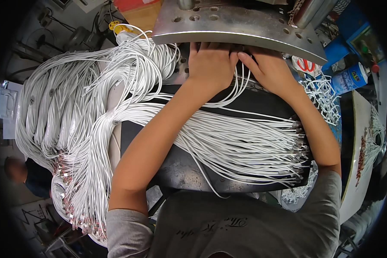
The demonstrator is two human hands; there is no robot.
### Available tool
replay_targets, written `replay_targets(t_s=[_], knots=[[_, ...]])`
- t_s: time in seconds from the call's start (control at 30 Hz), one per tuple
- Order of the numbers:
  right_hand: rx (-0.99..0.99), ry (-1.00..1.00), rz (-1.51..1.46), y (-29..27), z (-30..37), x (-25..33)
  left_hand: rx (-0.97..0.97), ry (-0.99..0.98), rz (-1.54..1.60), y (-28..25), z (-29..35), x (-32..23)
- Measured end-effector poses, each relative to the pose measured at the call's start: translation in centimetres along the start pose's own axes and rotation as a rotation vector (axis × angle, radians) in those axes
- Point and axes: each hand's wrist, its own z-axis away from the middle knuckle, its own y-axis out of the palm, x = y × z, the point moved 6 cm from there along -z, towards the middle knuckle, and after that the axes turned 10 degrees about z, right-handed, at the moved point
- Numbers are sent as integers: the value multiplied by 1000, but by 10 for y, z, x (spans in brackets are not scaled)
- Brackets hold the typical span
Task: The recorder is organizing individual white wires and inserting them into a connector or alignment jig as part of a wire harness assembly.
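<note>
My left hand and my right hand reach side by side under the front edge of a thick steel plate. Their thumbs lie close together, while the plate hides most of the fingers and whatever they hold. A few white cables rise between the hands toward the thumbs. Below my forearms, a large bundle of white cables spreads across a dark work surface. Small metal-looking ends are gathered at the bundle's right side, near my right forearm.
Thick hanks of white cable hang at the left. Behind them stands a cardboard box. To the right are a blue spray can, small white parts, red-handled scissors and a pale board. Another person is at far left.
</note>
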Motion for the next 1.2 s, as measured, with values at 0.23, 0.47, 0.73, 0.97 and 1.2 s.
replay_targets(t_s=[0.23, 0.47, 0.73, 0.97, 1.2], knots=[[-76, -28, -78, -36, 44, 9, 97, 56, 310, -42, 35, -25], [299, -124, -123, -86, 183, 77, 680, 174, 600, -153, 158, -44], [305, 185, 197, -70, 263, 95, 818, 135, 233, -155, 214, -42], [258, 196, 181, -67, 258, 98, 784, 137, 204, -155, 221, -39], [253, 202, 178, -71, 258, 101, 782, 151, 184, -154, 223, -38]])
